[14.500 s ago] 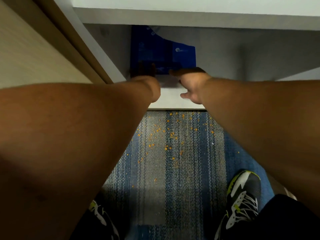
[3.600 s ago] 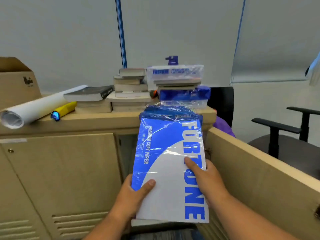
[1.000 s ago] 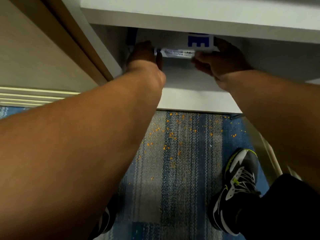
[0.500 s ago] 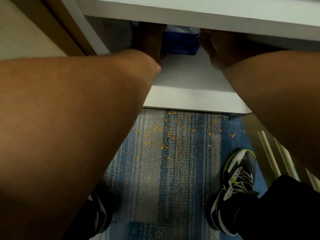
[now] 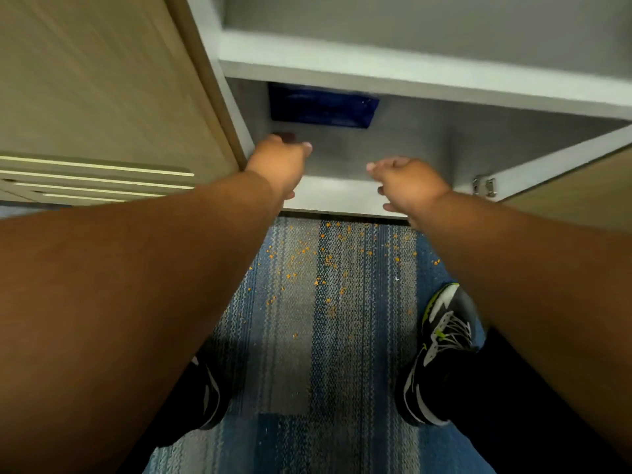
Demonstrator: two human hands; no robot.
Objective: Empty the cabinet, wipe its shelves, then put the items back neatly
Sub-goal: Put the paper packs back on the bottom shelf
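Note:
A blue pack of copy paper (image 5: pixel 323 106) lies at the back left of the cabinet's bottom shelf (image 5: pixel 403 145), partly hidden under the grey shelf above (image 5: pixel 393 71). My left hand (image 5: pixel 278 162) hovers near the shelf's front left corner, fingers loosely bent, holding nothing. My right hand (image 5: pixel 407 183) is at the shelf's front edge, also empty with relaxed fingers. Both hands are apart from the paper pack.
A closed wooden cabinet door with vent slats (image 5: pixel 95 131) is at left. The open door with a metal hinge (image 5: pixel 484 188) is at right. Orange crumbs (image 5: pixel 328 258) are scattered on the blue striped carpet in front of my shoes (image 5: pixel 441 336).
Both hands have let go of the paper pack and pulled back out of the shelf toward the front edge. The pack stays at the back left.

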